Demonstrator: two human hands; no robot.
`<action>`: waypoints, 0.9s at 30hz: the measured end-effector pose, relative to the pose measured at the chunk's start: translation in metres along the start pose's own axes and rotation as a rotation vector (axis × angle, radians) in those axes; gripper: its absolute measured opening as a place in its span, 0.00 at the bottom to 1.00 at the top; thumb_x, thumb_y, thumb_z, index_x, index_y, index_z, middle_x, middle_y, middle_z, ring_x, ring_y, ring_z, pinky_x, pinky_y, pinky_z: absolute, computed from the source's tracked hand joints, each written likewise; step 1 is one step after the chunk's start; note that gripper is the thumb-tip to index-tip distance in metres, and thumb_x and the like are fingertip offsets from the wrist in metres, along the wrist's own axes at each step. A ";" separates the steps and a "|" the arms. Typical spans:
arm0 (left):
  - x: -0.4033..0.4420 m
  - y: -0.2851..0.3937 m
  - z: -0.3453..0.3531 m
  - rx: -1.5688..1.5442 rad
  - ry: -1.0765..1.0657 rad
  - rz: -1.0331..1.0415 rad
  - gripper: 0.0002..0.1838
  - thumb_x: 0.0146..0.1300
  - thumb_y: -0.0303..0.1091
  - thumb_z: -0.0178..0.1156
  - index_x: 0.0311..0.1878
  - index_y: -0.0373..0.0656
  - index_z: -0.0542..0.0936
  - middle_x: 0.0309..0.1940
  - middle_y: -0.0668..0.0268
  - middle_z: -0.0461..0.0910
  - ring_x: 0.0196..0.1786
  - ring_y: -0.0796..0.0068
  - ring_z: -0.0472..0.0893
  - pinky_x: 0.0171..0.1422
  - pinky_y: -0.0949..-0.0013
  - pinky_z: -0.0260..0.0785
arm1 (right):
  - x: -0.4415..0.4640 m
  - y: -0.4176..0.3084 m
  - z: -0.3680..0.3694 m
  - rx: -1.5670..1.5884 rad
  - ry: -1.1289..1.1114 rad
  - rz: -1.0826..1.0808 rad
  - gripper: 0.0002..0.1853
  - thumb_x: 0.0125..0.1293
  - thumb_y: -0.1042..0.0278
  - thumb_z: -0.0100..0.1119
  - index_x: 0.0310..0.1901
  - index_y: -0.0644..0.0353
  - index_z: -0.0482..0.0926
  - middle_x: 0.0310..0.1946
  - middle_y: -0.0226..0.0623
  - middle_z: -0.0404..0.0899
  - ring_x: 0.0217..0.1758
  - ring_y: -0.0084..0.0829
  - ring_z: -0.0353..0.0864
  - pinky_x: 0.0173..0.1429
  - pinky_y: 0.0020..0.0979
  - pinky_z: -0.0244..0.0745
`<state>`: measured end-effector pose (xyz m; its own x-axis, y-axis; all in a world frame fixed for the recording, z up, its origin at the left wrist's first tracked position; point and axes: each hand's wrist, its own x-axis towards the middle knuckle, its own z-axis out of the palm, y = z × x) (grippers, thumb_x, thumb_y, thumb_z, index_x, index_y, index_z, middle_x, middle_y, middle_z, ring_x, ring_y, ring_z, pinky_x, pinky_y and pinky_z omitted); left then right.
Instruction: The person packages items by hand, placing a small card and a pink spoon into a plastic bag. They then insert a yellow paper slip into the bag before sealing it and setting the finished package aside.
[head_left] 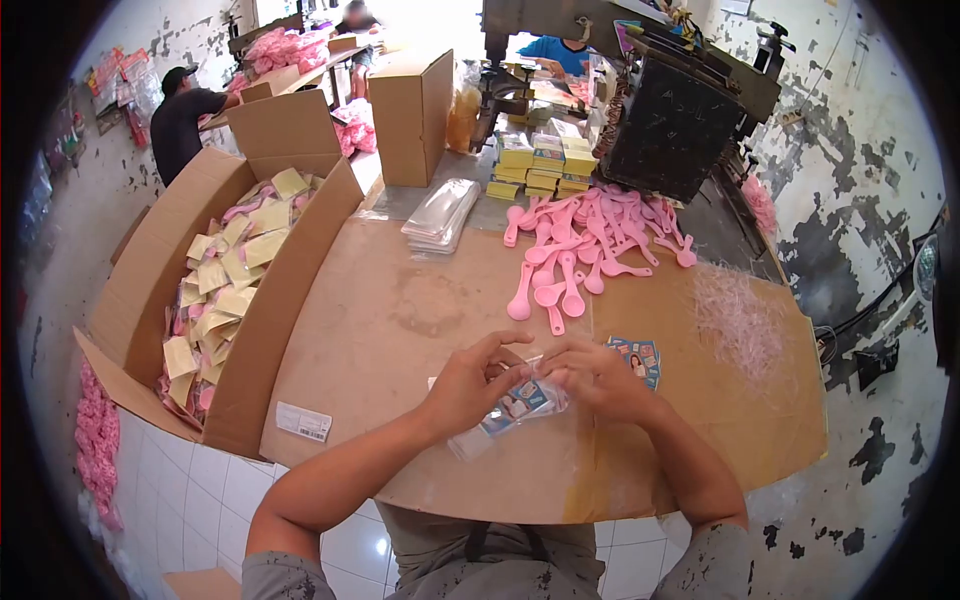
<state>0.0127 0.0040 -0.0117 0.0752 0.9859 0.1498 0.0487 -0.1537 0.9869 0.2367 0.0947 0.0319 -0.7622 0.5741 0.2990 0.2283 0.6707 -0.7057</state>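
Head view: what's in the open carton (285,310)?

"Cream-and-pink packets (240,262), heaped loosely, left of the scoop pile (590,235)."

"Hands?"

"Left hand (473,377) and right hand (592,378) both pinch a clear bag (547,402), on the pile's near side; a printed card (519,402) shows through."

"Room?"

"Flat cardboard-topped bench (345,350) runs from the pile left to the carton. The scoops look smooth, rounded."
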 end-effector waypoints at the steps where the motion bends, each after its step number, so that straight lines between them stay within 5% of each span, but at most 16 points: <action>1: 0.002 0.001 -0.003 -0.011 0.000 -0.030 0.22 0.77 0.25 0.62 0.71 0.38 0.72 0.45 0.61 0.88 0.44 0.81 0.87 0.43 0.76 0.78 | 0.014 0.005 -0.009 -0.060 0.053 0.153 0.12 0.77 0.63 0.62 0.48 0.65 0.85 0.37 0.39 0.86 0.41 0.35 0.85 0.48 0.37 0.79; 2: 0.003 0.004 -0.004 -0.028 -0.001 -0.065 0.22 0.77 0.24 0.62 0.71 0.38 0.72 0.45 0.61 0.88 0.44 0.81 0.87 0.43 0.76 0.78 | 0.024 0.011 -0.017 -0.119 0.103 0.313 0.13 0.77 0.62 0.61 0.47 0.65 0.85 0.36 0.40 0.86 0.39 0.38 0.85 0.48 0.39 0.79; 4: 0.002 0.001 -0.002 -0.109 -0.013 -0.089 0.22 0.77 0.24 0.62 0.71 0.37 0.72 0.44 0.62 0.88 0.44 0.81 0.87 0.44 0.75 0.78 | 0.050 0.065 -0.022 -0.202 0.310 0.105 0.15 0.75 0.61 0.63 0.50 0.66 0.84 0.37 0.42 0.85 0.38 0.40 0.83 0.49 0.39 0.80; 10: 0.006 -0.006 -0.009 -0.195 -0.087 -0.081 0.22 0.76 0.25 0.63 0.70 0.36 0.73 0.43 0.63 0.88 0.45 0.82 0.86 0.47 0.74 0.79 | 0.080 0.120 -0.018 -0.054 0.259 0.354 0.23 0.65 0.69 0.73 0.59 0.69 0.80 0.35 0.34 0.83 0.38 0.26 0.83 0.47 0.30 0.79; 16: 0.005 0.003 -0.008 -0.318 -0.008 -0.073 0.22 0.76 0.26 0.64 0.70 0.37 0.74 0.47 0.65 0.87 0.47 0.84 0.86 0.48 0.77 0.79 | 0.042 0.026 -0.025 0.524 0.133 0.260 0.33 0.67 0.77 0.70 0.73 0.64 0.70 0.43 0.33 0.82 0.41 0.21 0.83 0.45 0.26 0.79; 27: -0.002 0.011 0.000 -0.248 -0.069 -0.149 0.18 0.80 0.33 0.61 0.66 0.33 0.80 0.51 0.63 0.89 0.48 0.84 0.86 0.50 0.77 0.80 | 0.015 -0.016 0.017 0.599 0.388 0.110 0.32 0.71 0.82 0.66 0.73 0.62 0.64 0.52 0.37 0.78 0.46 0.22 0.84 0.44 0.22 0.83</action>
<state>0.0128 0.0008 -0.0010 0.1530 0.9882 0.0066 -0.1797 0.0213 0.9835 0.2114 0.0845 0.0362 -0.4585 0.8234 0.3344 -0.1647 0.2910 -0.9424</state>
